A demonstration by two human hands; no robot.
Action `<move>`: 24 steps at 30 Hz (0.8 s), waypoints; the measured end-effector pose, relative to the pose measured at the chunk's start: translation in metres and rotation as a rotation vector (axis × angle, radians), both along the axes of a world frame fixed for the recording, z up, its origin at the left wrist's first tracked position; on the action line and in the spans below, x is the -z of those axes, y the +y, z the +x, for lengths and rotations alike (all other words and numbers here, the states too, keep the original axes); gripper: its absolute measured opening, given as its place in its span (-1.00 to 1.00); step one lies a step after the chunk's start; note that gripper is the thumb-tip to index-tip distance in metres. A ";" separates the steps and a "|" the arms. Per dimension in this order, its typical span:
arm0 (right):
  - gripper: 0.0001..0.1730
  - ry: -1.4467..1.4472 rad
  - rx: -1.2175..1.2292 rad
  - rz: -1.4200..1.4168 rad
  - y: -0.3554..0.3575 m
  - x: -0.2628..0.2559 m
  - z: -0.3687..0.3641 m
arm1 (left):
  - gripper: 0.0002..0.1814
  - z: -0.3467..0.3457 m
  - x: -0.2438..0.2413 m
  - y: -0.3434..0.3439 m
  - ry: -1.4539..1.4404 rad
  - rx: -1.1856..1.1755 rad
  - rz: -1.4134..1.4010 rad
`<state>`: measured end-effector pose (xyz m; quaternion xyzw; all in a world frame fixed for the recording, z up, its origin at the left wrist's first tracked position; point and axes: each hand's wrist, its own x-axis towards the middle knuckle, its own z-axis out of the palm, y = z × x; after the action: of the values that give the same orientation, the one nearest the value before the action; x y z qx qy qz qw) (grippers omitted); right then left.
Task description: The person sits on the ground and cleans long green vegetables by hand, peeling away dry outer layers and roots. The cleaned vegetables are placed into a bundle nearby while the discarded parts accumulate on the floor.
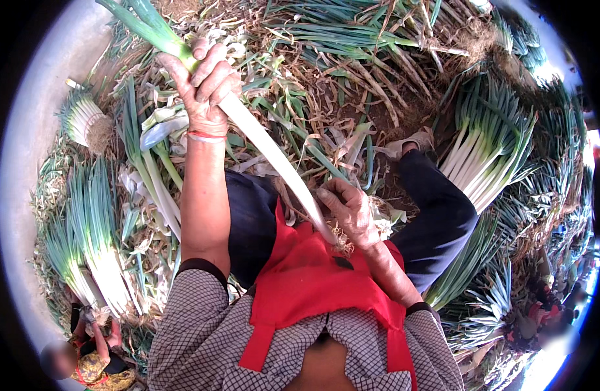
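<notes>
My left hand (204, 78), with a red string at the wrist, is closed around a long leek or large green onion (275, 151) where the white stalk turns green. The stalk slants down to the right, its root end with fine roots lying over my red apron (310, 283). Beside the lower stalk is my right hand (349, 210), thumb and fingers bent close together; whether anything thin is pinched between them cannot be made out. Cut or peeled leaves (280, 97) cover the ground before me, and a few whole stalks (155, 181) lie left of my left forearm.
Bundled stalks lie at the left (99, 244), upper left (85, 117) and right (486, 156). Unpeeled stalks (373, 73) are heaped ahead. My bent legs frame the leaf litter. A person (97, 361) sits at lower left; another (539, 317) is at lower right.
</notes>
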<state>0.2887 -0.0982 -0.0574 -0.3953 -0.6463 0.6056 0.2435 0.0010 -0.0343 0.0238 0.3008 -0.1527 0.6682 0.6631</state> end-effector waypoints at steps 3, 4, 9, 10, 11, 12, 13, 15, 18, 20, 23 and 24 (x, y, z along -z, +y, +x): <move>-0.66 0.090 0.035 0.038 -0.001 -0.008 -0.007 | -0.55 0.004 0.004 0.002 0.002 0.002 0.005; -0.63 0.119 0.048 0.059 -0.003 -0.017 -0.014 | -0.56 0.006 0.005 0.002 0.004 0.001 0.009; -0.62 0.231 0.032 0.005 -0.003 -0.004 -0.030 | -0.56 0.011 0.003 0.003 -0.028 0.041 0.035; -0.74 0.451 0.095 -0.200 -0.007 -0.006 -0.033 | -0.58 0.011 0.001 0.002 -0.045 0.031 0.036; -0.78 0.460 0.081 -0.306 -0.006 -0.010 -0.032 | -0.57 0.009 0.001 0.003 -0.049 0.060 0.091; -0.81 0.467 0.069 -0.413 -0.005 -0.012 -0.029 | -0.55 0.006 0.001 0.005 -0.054 0.090 0.143; -0.84 0.474 0.058 -0.521 -0.005 -0.013 -0.027 | -0.53 0.005 0.001 0.005 -0.059 0.121 0.196; -0.85 0.545 0.041 -0.519 -0.008 -0.005 -0.031 | -0.54 0.007 0.002 0.003 -0.137 0.137 0.193; -0.77 0.590 0.055 -0.716 -0.010 -0.010 -0.028 | -0.55 0.008 0.000 0.003 -0.190 0.162 0.207; -0.73 0.571 0.005 -0.628 -0.008 -0.014 -0.027 | -0.62 0.008 -0.003 0.000 -0.219 0.138 0.159; -0.57 0.436 -0.145 -0.299 -0.005 -0.024 -0.027 | -0.64 0.010 -0.006 -0.005 -0.211 0.140 0.151; -0.61 0.416 -0.149 -0.281 -0.006 -0.022 -0.032 | -0.64 0.010 -0.006 -0.005 -0.199 0.148 0.160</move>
<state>0.2569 -0.1044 -0.0358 -0.2434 -0.5193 0.7739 0.2686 0.0114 -0.0388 0.0300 0.2729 -0.2924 0.6298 0.6659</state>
